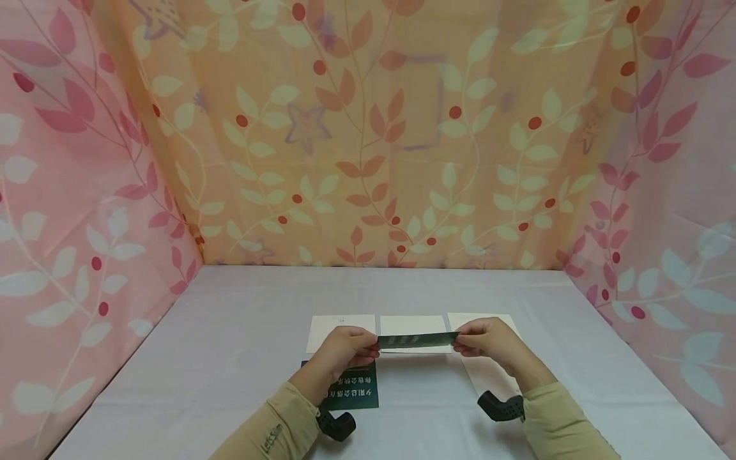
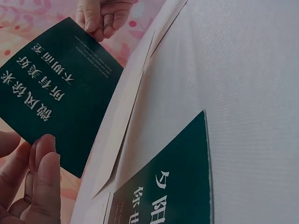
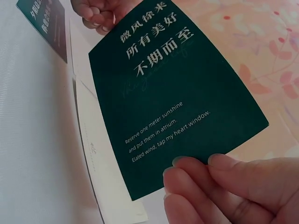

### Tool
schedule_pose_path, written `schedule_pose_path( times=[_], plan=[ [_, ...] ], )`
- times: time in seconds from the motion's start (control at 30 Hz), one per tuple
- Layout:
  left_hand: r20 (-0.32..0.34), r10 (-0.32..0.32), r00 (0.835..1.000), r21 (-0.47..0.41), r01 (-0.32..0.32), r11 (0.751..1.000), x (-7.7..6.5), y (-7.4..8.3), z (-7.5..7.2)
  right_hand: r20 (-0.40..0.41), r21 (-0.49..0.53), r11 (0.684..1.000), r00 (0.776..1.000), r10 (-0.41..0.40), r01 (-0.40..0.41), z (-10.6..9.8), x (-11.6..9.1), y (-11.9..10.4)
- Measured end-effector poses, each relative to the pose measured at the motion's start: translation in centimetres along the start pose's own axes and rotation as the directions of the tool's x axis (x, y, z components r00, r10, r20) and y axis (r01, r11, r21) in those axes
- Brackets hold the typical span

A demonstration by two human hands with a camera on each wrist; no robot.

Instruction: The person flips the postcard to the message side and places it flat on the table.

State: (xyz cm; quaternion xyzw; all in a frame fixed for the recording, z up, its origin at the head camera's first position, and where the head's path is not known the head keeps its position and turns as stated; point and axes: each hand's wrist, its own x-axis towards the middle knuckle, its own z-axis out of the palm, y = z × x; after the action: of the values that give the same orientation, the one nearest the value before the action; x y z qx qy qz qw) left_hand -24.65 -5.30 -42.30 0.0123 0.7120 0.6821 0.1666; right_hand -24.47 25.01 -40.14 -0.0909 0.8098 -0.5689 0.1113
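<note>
A dark green card (image 1: 416, 340) with white Chinese and English lettering is held up above the table, seen nearly edge-on in the head view. My left hand (image 1: 345, 352) pinches one end of it; my right hand (image 1: 489, 345) pinches the opposite end. In the right wrist view the card (image 3: 154, 102) bows slightly, its printed face towards the camera. Another green card (image 1: 353, 388) with white lettering lies on the table below my left hand, partly hidden by the wrist. Behind the held card lie white cards, among them a left one (image 1: 339, 326) and a middle one (image 1: 411, 324).
To the right, white cards (image 1: 480, 319) lie partly under my right hand and forearm. The table has a white cloth (image 1: 241, 358). Patterned fabric (image 1: 368, 160) hangs at the back and on both sides. A black device (image 1: 500, 407) sits at each wrist.
</note>
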Motion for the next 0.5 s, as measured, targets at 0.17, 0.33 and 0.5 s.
schedule_pose_path(
  times=[0.17, 0.33, 0.5],
  plan=[
    [0.005, 0.004, 1.000, 0.000, -0.004, 1.000, 0.00, -0.06, -0.05, 0.027, 0.001, 1.000, 0.999, -0.017, 0.017, -0.15, -0.08, 0.02],
    [0.008, -0.004, 1.000, 0.003, 0.004, 1.000, 0.03, -0.14, -0.12, 0.063, 0.007, 1.000, 0.998, -0.025, 0.024, -0.23, -0.19, 0.11],
    [0.010, -0.001, 1.000, 0.003, 0.001, 1.000, 0.06, -0.22, -0.17, 0.070, -0.002, 1.000, 0.998, -0.007, 0.007, -0.15, -0.22, 0.21]
  ],
)
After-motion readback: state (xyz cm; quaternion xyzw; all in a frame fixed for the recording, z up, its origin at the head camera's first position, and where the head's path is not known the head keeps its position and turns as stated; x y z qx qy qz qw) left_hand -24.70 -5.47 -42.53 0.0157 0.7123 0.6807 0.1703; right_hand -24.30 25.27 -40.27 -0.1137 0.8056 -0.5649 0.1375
